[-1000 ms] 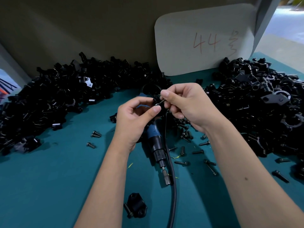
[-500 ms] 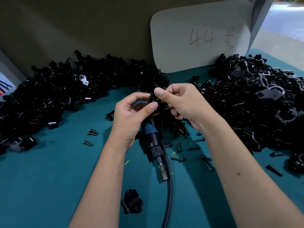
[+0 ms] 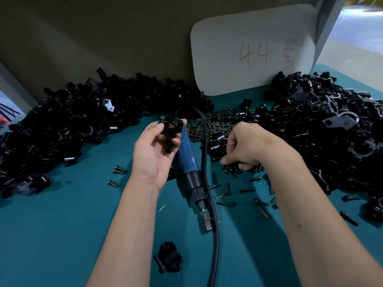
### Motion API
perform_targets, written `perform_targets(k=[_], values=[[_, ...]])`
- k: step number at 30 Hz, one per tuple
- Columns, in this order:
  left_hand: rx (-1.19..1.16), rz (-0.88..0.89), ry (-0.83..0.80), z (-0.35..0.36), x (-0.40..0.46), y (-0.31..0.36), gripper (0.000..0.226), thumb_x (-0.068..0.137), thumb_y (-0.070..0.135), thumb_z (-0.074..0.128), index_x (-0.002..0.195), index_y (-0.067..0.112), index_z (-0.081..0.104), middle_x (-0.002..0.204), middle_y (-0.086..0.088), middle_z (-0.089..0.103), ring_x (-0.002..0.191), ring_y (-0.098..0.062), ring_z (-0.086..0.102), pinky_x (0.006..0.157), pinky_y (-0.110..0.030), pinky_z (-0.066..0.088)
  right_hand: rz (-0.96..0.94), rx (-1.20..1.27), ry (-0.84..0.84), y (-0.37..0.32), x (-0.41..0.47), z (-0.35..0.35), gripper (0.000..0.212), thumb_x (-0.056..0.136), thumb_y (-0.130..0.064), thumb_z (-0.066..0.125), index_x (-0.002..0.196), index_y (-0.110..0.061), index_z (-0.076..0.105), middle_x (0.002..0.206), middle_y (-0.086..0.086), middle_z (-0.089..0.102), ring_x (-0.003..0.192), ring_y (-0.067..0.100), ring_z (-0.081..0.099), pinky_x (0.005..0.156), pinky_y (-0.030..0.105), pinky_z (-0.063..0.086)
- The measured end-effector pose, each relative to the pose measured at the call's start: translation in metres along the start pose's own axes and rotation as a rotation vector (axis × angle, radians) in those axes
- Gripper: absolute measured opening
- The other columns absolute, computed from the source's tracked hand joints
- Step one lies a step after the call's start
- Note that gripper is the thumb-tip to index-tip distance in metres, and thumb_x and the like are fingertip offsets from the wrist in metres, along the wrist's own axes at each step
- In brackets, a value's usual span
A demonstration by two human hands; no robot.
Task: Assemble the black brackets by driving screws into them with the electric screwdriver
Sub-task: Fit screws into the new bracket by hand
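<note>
My left hand (image 3: 154,153) holds a black bracket (image 3: 171,129) up between thumb and fingertips, above the table. The blue electric screwdriver (image 3: 189,162) lies on the teal table (image 3: 51,224) just right of that hand, its bit (image 3: 207,220) pointing toward me and its black cable (image 3: 214,245) running down the frame. My right hand (image 3: 244,147) is lowered, fingers curled down onto loose black screws (image 3: 230,172) beside a heap of small screws (image 3: 215,127). What its fingertips hold is hidden.
Large piles of black brackets lie at the left (image 3: 72,121) and right (image 3: 323,129). One bracket with a screw (image 3: 170,258) sits near the front. Scattered screws (image 3: 245,190) dot the table. A white card marked 44 (image 3: 252,48) leans on the back wall.
My right hand has let go of the bracket and dropped right and down to the loose screws. My left hand keeps the bracket, now turned palm up.
</note>
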State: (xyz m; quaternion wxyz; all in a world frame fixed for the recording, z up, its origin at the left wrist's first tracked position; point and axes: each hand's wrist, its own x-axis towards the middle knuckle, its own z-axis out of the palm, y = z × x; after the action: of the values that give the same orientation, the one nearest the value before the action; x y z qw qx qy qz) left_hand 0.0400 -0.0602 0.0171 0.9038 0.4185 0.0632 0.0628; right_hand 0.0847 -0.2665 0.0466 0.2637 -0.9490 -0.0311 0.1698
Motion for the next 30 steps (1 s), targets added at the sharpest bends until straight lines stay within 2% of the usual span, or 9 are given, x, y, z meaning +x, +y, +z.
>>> perform_targets(k=[2, 4, 10, 13, 16, 18, 20, 24, 30], values=[[-0.014, -0.011, -0.011, -0.001, 0.0, 0.001, 0.009, 0.101, 0.013, 0.047, 0.092, 0.014, 0.047, 0.116, -0.03, 0.071, 0.078, -0.024, 0.059, 0.065, -0.023, 0.05, 0.017, 0.001, -0.023, 0.003, -0.002, -0.006, 0.016, 0.082, -0.011, 0.087, 0.084, -0.004, 0.074, 0.065, 0.01, 0.072, 0.053, 0.02, 0.071, 0.056, 0.032, 0.063], [0.003, -0.001, -0.004, -0.002, 0.0, 0.002, 0.008, 0.1, 0.013, 0.045, 0.093, 0.014, 0.047, 0.111, -0.029, 0.073, 0.079, -0.025, 0.056, 0.064, -0.024, 0.048, 0.009, 0.007, -0.032, 0.006, -0.002, -0.008, 0.012, 0.084, -0.009, 0.086, 0.081, -0.006, 0.075, 0.061, 0.008, 0.071, 0.049, 0.018, 0.069, 0.052, 0.027, 0.06], [0.074, 0.011, 0.01, -0.003, 0.001, 0.003, 0.03, 0.1, 0.013, 0.041, 0.116, 0.007, 0.066, 0.106, -0.022, 0.073, 0.077, -0.021, 0.059, 0.067, -0.025, 0.048, -0.087, -0.019, -0.043, 0.016, 0.0, -0.007, 0.015, 0.091, -0.016, 0.08, 0.077, -0.014, 0.075, 0.064, 0.005, 0.071, 0.053, 0.015, 0.063, 0.05, 0.022, 0.053], [0.116, 0.016, 0.003, -0.002, 0.002, 0.003, 0.023, 0.103, 0.017, 0.047, 0.113, 0.007, 0.065, 0.103, -0.019, 0.075, 0.076, -0.018, 0.059, 0.064, -0.023, 0.048, -0.169, 0.139, 0.087, 0.012, 0.001, -0.006, 0.01, 0.097, -0.014, 0.072, 0.087, -0.014, 0.069, 0.065, 0.006, 0.073, 0.05, 0.016, 0.066, 0.048, 0.024, 0.053], [0.217, 0.051, -0.001, -0.001, 0.003, 0.0, 0.012, 0.102, 0.019, 0.059, 0.107, 0.009, 0.066, 0.097, -0.014, 0.076, 0.072, -0.014, 0.059, 0.058, -0.019, 0.045, -0.356, 0.425, 0.233, -0.005, 0.0, -0.001, 0.009, 0.094, -0.008, 0.074, 0.09, -0.012, 0.068, 0.068, 0.005, 0.075, 0.056, 0.025, 0.072, 0.052, 0.032, 0.06], [0.26, 0.062, -0.018, -0.002, 0.003, -0.001, 0.014, 0.102, 0.018, 0.06, 0.109, 0.008, 0.067, 0.095, -0.015, 0.076, 0.072, -0.015, 0.057, 0.056, -0.018, 0.043, -0.469, 0.589, 0.281, -0.017, -0.002, 0.005, 0.008, 0.093, -0.007, 0.076, 0.09, -0.012, 0.071, 0.07, 0.008, 0.074, 0.06, 0.031, 0.072, 0.053, 0.035, 0.061], [0.294, 0.066, -0.044, -0.004, 0.003, -0.001, 0.02, 0.102, 0.019, 0.061, 0.115, 0.007, 0.068, 0.097, -0.016, 0.075, 0.074, -0.015, 0.057, 0.055, -0.018, 0.043, -0.538, 0.691, 0.313, -0.025, -0.001, 0.013, 0.006, 0.093, -0.007, 0.076, 0.091, -0.012, 0.074, 0.07, 0.007, 0.074, 0.058, 0.027, 0.071, 0.052, 0.03, 0.057], [0.345, 0.083, -0.094, -0.004, 0.003, -0.001, 0.027, 0.098, 0.025, 0.068, 0.118, 0.009, 0.072, 0.108, -0.019, 0.065, 0.078, -0.016, 0.056, 0.055, -0.019, 0.041, -0.617, 0.717, 0.36, -0.031, 0.001, 0.024, 0.004, 0.094, -0.009, 0.076, 0.093, -0.012, 0.074, 0.069, 0.005, 0.073, 0.055, 0.019, 0.069, 0.052, 0.026, 0.055], [0.39, 0.11, -0.146, -0.002, 0.004, -0.003, 0.04, 0.086, 0.032, 0.073, 0.119, 0.008, 0.071, 0.102, -0.014, 0.064, 0.084, -0.021, 0.053, 0.054, -0.02, 0.038, -0.655, 0.731, 0.365, -0.032, 0.001, 0.029, 0.004, 0.093, -0.007, 0.077, 0.092, -0.011, 0.076, 0.068, 0.004, 0.073, 0.053, 0.013, 0.067, 0.05, 0.023, 0.053]])
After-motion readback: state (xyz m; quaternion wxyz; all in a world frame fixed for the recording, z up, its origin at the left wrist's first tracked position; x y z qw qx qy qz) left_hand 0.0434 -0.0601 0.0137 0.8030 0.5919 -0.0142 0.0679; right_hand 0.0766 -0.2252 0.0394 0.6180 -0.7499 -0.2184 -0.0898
